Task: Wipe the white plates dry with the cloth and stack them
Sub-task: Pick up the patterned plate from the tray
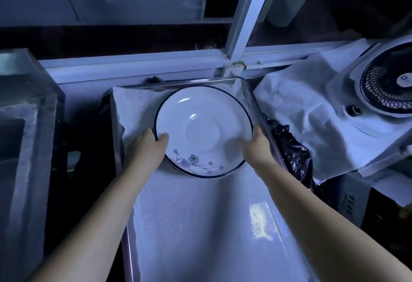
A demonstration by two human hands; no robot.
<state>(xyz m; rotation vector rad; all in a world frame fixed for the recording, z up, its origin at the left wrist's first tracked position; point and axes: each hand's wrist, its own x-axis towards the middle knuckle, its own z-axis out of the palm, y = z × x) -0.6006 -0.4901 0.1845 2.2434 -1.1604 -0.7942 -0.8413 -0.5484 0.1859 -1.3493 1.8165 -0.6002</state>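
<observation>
— Where was the plate [204, 130]?
— At the surface's [189, 226] far end, between left hand [148, 145] and right hand [256, 145], fingers [162, 137] clamped on its opposite rims

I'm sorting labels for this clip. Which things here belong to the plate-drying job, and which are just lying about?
Job: white round plate with dark rim and flower print, gripped by left hand and right hand; white mesh cloth lining the metal tray.
Lying about: white round fan; crumpled black plastic bag; clear-walled tank.
</observation>
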